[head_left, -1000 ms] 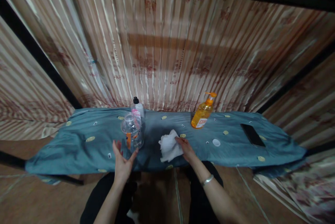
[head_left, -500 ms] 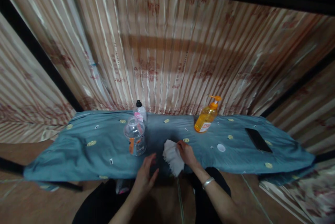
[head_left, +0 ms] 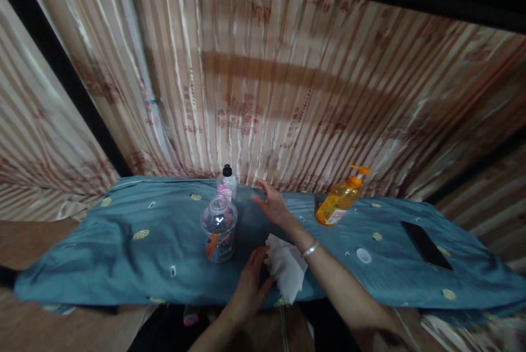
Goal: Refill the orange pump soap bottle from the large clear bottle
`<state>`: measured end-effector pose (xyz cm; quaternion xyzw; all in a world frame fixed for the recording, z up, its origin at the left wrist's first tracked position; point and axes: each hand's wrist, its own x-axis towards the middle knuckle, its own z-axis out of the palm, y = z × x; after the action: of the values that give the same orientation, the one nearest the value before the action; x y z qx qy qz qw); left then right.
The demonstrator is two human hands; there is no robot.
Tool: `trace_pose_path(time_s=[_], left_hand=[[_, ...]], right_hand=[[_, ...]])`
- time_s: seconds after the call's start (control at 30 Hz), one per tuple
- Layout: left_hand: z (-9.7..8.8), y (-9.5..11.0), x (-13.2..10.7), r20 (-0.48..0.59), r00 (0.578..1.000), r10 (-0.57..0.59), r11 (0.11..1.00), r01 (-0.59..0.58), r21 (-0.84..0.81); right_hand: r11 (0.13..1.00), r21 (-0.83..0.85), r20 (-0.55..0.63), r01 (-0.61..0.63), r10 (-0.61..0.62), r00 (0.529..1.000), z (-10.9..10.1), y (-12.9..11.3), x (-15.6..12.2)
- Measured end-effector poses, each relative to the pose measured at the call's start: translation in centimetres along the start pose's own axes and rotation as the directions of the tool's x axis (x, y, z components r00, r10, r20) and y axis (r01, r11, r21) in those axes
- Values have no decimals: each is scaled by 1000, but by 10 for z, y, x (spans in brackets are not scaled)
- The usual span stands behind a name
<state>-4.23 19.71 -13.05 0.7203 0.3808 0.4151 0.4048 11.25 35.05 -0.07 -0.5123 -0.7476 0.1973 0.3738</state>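
My right hand [head_left: 273, 205] is stretched out over the blue-covered table [head_left: 123, 248], fingers spread and empty, close to a small white bottle with a black cap [head_left: 227, 182]. A bracelet sits on that wrist. My left hand [head_left: 250, 282] is at the table's front edge, with fingers and thumb closed on the left edge of a crumpled white tissue [head_left: 287, 271] that hangs partly over the edge. A clear plastic bottle [head_left: 219, 230] with an orange label stands upright just left of both hands.
An orange pump bottle [head_left: 341, 205] stands at the back right. A small white round lid [head_left: 364, 255] and a black phone [head_left: 425, 237] lie further right. A striped curtain hangs behind the table. My dark-clothed legs are below the front edge.
My right hand let go of the tissue and reached forward towards the white bottle. My left hand moved right from the clear bottle onto the tissue. The view shifted left and up.
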Motion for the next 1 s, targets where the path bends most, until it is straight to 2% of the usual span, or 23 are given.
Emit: trace_pose_path(time_s=[0.1, 0.17, 0.27, 0.33, 0.4, 0.47, 0.53, 0.6, 0.7, 0.8, 0.9, 1.0], left_hand=[[-1, -3, 5, -11, 1000, -9, 1000, 9, -2], [0, -5, 8, -22, 1000, -6, 1000, 6, 0], [2, -8, 10, -49, 999, -5, 1000, 5, 7], [4, -9, 9, -75, 997, -10, 1000, 11, 14], [5, -8, 8, -114, 993, -16, 1000, 19, 25], [5, -6, 9, -170, 985, -16, 999, 23, 41], [4, -2, 13, -230, 973, -7, 998, 22, 64], [3, 3, 20, -279, 960, 3, 996, 21, 83], [4, 9, 32, -322, 947, 4, 995, 27, 91], [6, 13, 41, -314, 949, -18, 996, 44, 74], [8, 14, 45, -276, 959, -71, 995, 88, 47], [8, 17, 46, -246, 962, -116, 991, 129, 39]], right_hand=[[999, 41, 39, 28, -30, 999, 23, -23, 58], [997, 64, 75, 32, -37, 996, 40, -32, 83], [992, 126, 165, -11, -10, 986, 59, -37, 98], [991, 125, 176, -41, 18, 984, 61, -35, 96], [991, 114, 100, -68, 57, 993, 51, -31, 86], [989, 119, -42, -92, 97, 994, 30, -24, 67], [987, 127, -152, -95, 114, 982, 4, -18, 39], [986, 137, -214, -95, 123, 969, -22, -15, 3], [983, 149, -255, -107, 142, 956, -45, -18, -55], [977, 157, -236, -141, 176, 956, -51, -29, -99], [962, 241, -172, -130, 174, 970, -53, -35, -118], [935, 347, -202, -78, 156, 967, -59, -33, -114]])
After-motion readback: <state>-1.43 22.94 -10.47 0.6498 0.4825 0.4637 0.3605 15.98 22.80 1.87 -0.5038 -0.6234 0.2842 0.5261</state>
